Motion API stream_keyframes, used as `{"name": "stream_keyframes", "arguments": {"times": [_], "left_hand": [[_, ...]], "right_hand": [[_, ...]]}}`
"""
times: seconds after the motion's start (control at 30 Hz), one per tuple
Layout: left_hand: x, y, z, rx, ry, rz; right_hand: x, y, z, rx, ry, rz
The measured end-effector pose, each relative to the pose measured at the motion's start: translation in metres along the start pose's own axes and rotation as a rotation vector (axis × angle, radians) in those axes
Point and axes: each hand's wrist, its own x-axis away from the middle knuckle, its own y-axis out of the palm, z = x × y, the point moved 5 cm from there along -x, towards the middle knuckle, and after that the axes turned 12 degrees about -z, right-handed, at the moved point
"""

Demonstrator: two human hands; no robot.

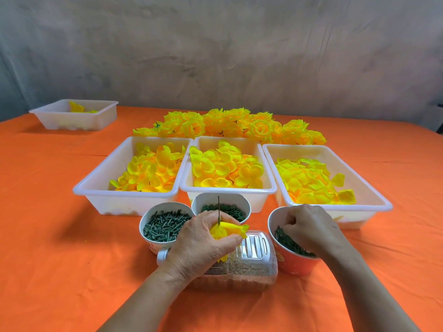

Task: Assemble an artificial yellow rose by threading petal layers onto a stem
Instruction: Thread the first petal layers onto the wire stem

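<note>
Petal layers: yellow bunch (229, 230) gripped by the left hand (203, 244), tips poking out on the thumb side.
Stem: thin green wire (218, 208), upright, rising from the top of that fist, above the petals.
Left hand: fingers and thumb curled tight round the bunch.
Right hand: (309, 228) knuckles up, fingers curled down among dark green pieces; cannot tell whether it holds any.
Red bowl: (294, 265) directly under the right hand, holding those green pieces.
Bottle: clear plastic (254, 262), on its side just beneath the left hand, pale grainy fill.
Peg cup: (143, 220) just left of the left hand, full of green pegs.
Ring cup: (198, 205) just beyond the left knuckles, green rings inside.
White trays: three (227, 189) side by side beyond both hands, loose yellow petals in each.
Finished roses: heap (230, 125) beyond the trays, farthest from the hands.
Small tray: (72, 122) well apart, far beyond and left of the left hand.
Cloth: orange (60, 259), under everything.
</note>
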Motion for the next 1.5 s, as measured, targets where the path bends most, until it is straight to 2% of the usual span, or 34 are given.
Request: {"name": "stream_keyframes", "arguments": {"times": [0.1, 0.17, 0.27, 0.37, 0.63, 0.77, 1.07, 1.5], "left_hand": [[-0.001, 0.000, 0.000, 0.007, 0.003, -0.003], [-0.001, 0.000, 0.000, 0.019, 0.004, -0.006], [-0.001, 0.000, -0.001, 0.018, 0.009, -0.001], [-0.001, 0.001, -0.001, 0.013, 0.005, 0.001], [-0.002, 0.000, -0.001, 0.007, 0.025, -0.006], [-0.002, 0.000, -0.002, 0.003, 0.032, -0.006], [-0.002, -0.002, 0.001, -0.106, 0.050, 0.023], [-0.002, -0.001, 0.003, -0.099, 0.043, 0.034]], "right_hand": [[0.007, -0.015, 0.006, -0.301, 0.007, 0.096], [0.012, -0.021, 0.007, -0.676, 0.017, 0.120], [0.017, -0.018, -0.006, -1.177, -0.019, 0.035], [0.023, -0.019, -0.032, -1.384, -0.120, -0.030], [0.035, -0.038, -0.099, -1.247, -0.392, 0.110], [0.044, -0.041, -0.116, -1.271, -0.464, 0.091], [0.056, -0.033, -0.126, -1.344, -0.565, 0.035], [0.060, -0.020, -0.123, -1.374, -0.637, 0.018]]}}
